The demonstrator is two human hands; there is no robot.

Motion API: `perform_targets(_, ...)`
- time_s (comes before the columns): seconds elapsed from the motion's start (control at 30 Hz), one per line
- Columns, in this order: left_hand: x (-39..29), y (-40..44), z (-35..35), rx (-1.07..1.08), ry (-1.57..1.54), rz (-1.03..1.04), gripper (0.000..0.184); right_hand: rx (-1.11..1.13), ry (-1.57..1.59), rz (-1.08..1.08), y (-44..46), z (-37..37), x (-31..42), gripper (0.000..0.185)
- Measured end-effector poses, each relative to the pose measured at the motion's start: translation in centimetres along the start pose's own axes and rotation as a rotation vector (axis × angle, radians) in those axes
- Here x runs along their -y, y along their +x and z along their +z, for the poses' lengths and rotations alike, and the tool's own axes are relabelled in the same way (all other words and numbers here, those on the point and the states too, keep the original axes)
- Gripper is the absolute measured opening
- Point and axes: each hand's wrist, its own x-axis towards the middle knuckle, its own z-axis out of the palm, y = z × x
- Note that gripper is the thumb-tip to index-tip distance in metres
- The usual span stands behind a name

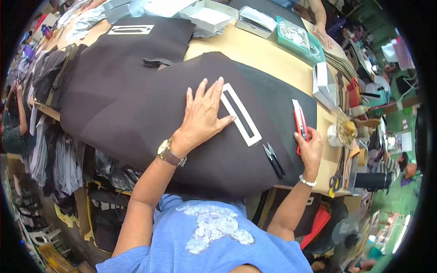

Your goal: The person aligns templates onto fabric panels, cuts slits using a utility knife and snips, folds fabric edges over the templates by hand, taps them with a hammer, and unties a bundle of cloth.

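Observation:
My left hand (202,111) lies flat with fingers spread on a large dark brown sheet (136,100) of fabric or leather. Beside its thumb and forefinger is a white rectangular frame (249,134) with a long slot, flat on the sheet. My right hand (311,148) grips a red utility knife (299,116), its pale end pointing away from me, over a black mat (291,98). Between the hands rests a pair of thread snips (274,163) with black handles. A second white slotted frame (131,30) lies on the dark material at the far left.
White boxes (208,16) and a teal tray (300,41) of small parts stand along the back of the table. Another person's hand (322,37) is near that tray. At the right edge are a white cup (334,135) and scissors (336,181).

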Motion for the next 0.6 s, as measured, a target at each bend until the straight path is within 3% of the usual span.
perform_targets(0.13, 0.5, 0.0, 0.8, 0.015, -0.075, -0.044, 0.088, -0.038, 0.332, -0.107, -0.9, 1.2, 1.3, 0.026)
perform_targets(0.33, 0.8, -0.1, 1.0, 0.001, -0.067, -0.035, 0.090, 0.142, 0.444, -0.587, -4.0, 3.8, 8.8, 0.059)
perform_targets(0.6, 0.9, -0.3, 1.2, -0.017, -0.060, -0.024, 0.092, 0.183, 0.306, -0.646, -3.7, 5.3, 9.6, 0.058)
